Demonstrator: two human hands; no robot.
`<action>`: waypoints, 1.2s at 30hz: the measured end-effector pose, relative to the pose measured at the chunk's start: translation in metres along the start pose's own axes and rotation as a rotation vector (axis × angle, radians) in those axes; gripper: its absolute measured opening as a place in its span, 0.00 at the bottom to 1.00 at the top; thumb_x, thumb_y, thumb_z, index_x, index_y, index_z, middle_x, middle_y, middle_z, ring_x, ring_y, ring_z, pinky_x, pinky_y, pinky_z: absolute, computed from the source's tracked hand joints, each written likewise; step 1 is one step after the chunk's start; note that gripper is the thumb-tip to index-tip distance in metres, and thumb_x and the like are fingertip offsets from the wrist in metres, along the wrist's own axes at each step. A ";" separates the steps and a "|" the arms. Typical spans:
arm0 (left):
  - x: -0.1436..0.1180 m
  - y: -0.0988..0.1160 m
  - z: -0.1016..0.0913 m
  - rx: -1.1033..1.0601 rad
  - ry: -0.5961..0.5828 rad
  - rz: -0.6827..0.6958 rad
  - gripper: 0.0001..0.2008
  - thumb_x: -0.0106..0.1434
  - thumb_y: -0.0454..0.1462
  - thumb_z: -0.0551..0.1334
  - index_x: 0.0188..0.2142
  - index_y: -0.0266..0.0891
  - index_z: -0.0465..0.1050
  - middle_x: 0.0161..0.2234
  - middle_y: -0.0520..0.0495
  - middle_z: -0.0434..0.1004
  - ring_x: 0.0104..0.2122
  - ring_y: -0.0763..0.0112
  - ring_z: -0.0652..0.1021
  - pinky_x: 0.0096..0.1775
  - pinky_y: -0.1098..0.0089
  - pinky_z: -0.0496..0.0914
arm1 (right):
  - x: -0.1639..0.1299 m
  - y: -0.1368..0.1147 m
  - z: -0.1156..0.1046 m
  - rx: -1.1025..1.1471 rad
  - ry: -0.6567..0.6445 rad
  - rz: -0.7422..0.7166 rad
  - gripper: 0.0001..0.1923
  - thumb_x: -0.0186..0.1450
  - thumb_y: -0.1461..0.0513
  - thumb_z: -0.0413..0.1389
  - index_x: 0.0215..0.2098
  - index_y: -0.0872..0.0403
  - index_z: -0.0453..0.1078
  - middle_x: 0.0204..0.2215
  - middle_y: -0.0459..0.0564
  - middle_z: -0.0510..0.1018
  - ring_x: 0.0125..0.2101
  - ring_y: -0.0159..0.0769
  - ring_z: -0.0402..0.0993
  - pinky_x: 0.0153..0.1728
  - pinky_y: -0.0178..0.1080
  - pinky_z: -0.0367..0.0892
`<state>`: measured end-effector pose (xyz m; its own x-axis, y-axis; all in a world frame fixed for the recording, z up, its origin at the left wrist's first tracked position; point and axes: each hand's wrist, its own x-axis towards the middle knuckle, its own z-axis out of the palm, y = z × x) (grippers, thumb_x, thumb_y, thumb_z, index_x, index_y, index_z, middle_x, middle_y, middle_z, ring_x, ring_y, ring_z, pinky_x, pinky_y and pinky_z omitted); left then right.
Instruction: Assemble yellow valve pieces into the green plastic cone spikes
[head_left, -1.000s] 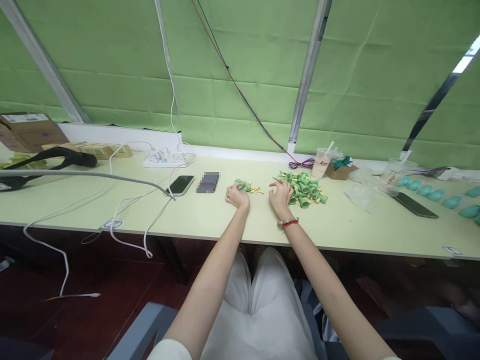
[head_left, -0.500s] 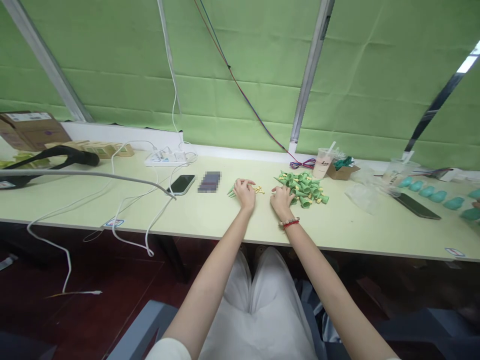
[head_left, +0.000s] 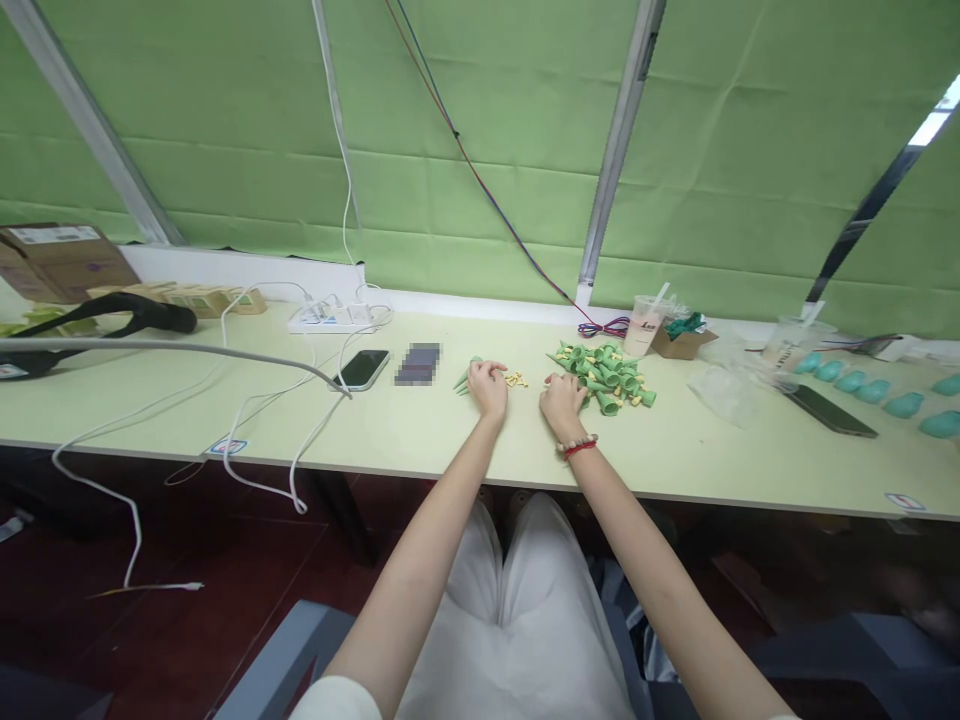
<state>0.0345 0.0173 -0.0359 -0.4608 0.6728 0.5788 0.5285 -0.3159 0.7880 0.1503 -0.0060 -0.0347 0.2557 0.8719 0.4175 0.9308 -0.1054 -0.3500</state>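
Note:
My left hand [head_left: 489, 388] rests low over the table with its fingers curled in. A bit of green shows at its fingertips, seemingly a cone-shaped piece mostly covered by the hand. Slim green cones [head_left: 462, 383] lie just left of it, and small yellow pieces [head_left: 517, 380] are scattered to its right. My right hand [head_left: 561, 399] is at the left edge of a heap of green cone-shaped pieces with yellow parts [head_left: 611, 372]. Its fingers bend toward the heap, and what they grip, if anything, is hidden.
Left of my hands lie a phone [head_left: 363, 369], a blurred dark item [head_left: 418, 364] and loose white cables on the table [head_left: 420, 430], with a power strip [head_left: 330, 317] behind. Right are a drink cup [head_left: 643, 325], small box [head_left: 683, 343], plastic bag [head_left: 724, 393] and dark phone [head_left: 832, 410].
A bit of green now shows above my left hand's fingertips. My right hand's fingers have shifted slightly at the edge of the heap. The view has moved a little.

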 end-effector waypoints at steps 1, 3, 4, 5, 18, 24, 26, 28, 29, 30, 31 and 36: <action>0.000 0.000 0.000 -0.002 -0.003 0.007 0.15 0.52 0.24 0.51 0.22 0.41 0.70 0.31 0.46 0.67 0.37 0.65 0.69 0.42 0.65 0.61 | 0.000 0.001 -0.001 0.012 0.002 -0.019 0.16 0.58 0.71 0.46 0.40 0.57 0.70 0.41 0.59 0.70 0.44 0.45 0.61 0.40 0.42 0.49; 0.000 -0.001 0.001 -0.007 -0.014 0.030 0.15 0.53 0.24 0.51 0.22 0.41 0.70 0.31 0.46 0.66 0.36 0.66 0.69 0.42 0.66 0.62 | 0.001 0.002 -0.002 0.030 -0.003 -0.055 0.17 0.57 0.72 0.46 0.42 0.56 0.69 0.41 0.58 0.69 0.43 0.43 0.61 0.40 0.40 0.50; 0.000 -0.001 0.001 -0.010 -0.022 0.046 0.14 0.53 0.24 0.51 0.22 0.41 0.70 0.30 0.46 0.66 0.36 0.66 0.69 0.42 0.66 0.62 | 0.001 0.002 -0.002 0.032 -0.007 -0.065 0.18 0.57 0.73 0.46 0.42 0.56 0.69 0.41 0.57 0.70 0.43 0.42 0.61 0.41 0.40 0.49; -0.001 -0.001 0.002 -0.011 -0.032 0.065 0.14 0.53 0.24 0.51 0.22 0.41 0.70 0.30 0.47 0.66 0.36 0.67 0.69 0.42 0.66 0.62 | 0.001 0.002 -0.002 0.029 -0.010 -0.064 0.18 0.57 0.73 0.45 0.41 0.56 0.69 0.41 0.57 0.70 0.43 0.42 0.62 0.41 0.40 0.49; -0.004 0.000 0.003 -0.095 -0.177 0.139 0.13 0.52 0.25 0.51 0.21 0.39 0.70 0.29 0.48 0.66 0.32 0.70 0.71 0.38 0.69 0.65 | 0.003 0.004 -0.005 0.223 0.036 -0.037 0.18 0.59 0.72 0.43 0.42 0.53 0.68 0.39 0.52 0.74 0.41 0.37 0.67 0.40 0.38 0.56; -0.003 -0.002 0.006 -0.105 -0.226 0.124 0.13 0.51 0.25 0.51 0.24 0.38 0.72 0.29 0.47 0.68 0.30 0.71 0.71 0.35 0.69 0.65 | 0.013 -0.002 0.007 1.153 0.079 0.259 0.19 0.55 0.64 0.53 0.45 0.56 0.64 0.41 0.53 0.72 0.30 0.30 0.69 0.33 0.33 0.65; -0.003 -0.002 0.006 -0.112 -0.249 0.133 0.14 0.51 0.24 0.51 0.26 0.38 0.72 0.29 0.47 0.69 0.30 0.71 0.71 0.35 0.69 0.65 | 0.018 -0.002 0.012 1.311 -0.008 0.411 0.21 0.51 0.65 0.55 0.44 0.56 0.64 0.35 0.51 0.73 0.25 0.28 0.68 0.27 0.32 0.66; -0.003 -0.002 0.006 -0.121 -0.276 0.149 0.16 0.51 0.23 0.50 0.29 0.38 0.72 0.29 0.48 0.69 0.30 0.71 0.71 0.35 0.70 0.65 | 0.021 0.000 0.016 1.385 -0.057 0.473 0.21 0.50 0.66 0.54 0.43 0.56 0.64 0.29 0.47 0.73 0.21 0.27 0.68 0.23 0.31 0.66; -0.003 -0.002 0.006 -0.126 -0.292 0.158 0.16 0.50 0.23 0.50 0.31 0.38 0.72 0.29 0.48 0.69 0.30 0.71 0.71 0.34 0.70 0.65 | 0.023 0.001 0.017 1.428 -0.077 0.496 0.20 0.50 0.66 0.54 0.43 0.56 0.64 0.26 0.45 0.72 0.21 0.27 0.68 0.22 0.30 0.66; -0.004 -0.002 0.005 -0.131 -0.307 0.166 0.17 0.50 0.23 0.50 0.33 0.38 0.72 0.29 0.48 0.69 0.30 0.71 0.71 0.33 0.71 0.65 | 0.024 0.001 0.017 1.475 -0.093 0.515 0.19 0.51 0.66 0.54 0.43 0.56 0.64 0.25 0.44 0.72 0.21 0.27 0.68 0.21 0.30 0.66; -0.004 -0.001 0.005 -0.134 -0.322 0.172 0.18 0.50 0.23 0.50 0.34 0.38 0.72 0.29 0.48 0.69 0.30 0.71 0.70 0.33 0.71 0.64 | 0.024 0.002 0.017 1.521 -0.103 0.527 0.18 0.51 0.67 0.53 0.42 0.55 0.64 0.24 0.43 0.71 0.21 0.26 0.69 0.21 0.29 0.66; -0.005 0.001 0.003 -0.142 -0.352 0.163 0.18 0.51 0.23 0.50 0.35 0.38 0.72 0.30 0.48 0.70 0.29 0.72 0.70 0.30 0.73 0.63 | 0.025 0.003 0.012 1.736 -0.128 0.508 0.16 0.53 0.69 0.53 0.40 0.52 0.63 0.26 0.41 0.70 0.28 0.27 0.73 0.29 0.31 0.72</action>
<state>0.0393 0.0161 -0.0386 -0.0948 0.7863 0.6105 0.4591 -0.5096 0.7277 0.1566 0.0211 -0.0357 0.2995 0.9537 -0.0275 -0.5450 0.1474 -0.8254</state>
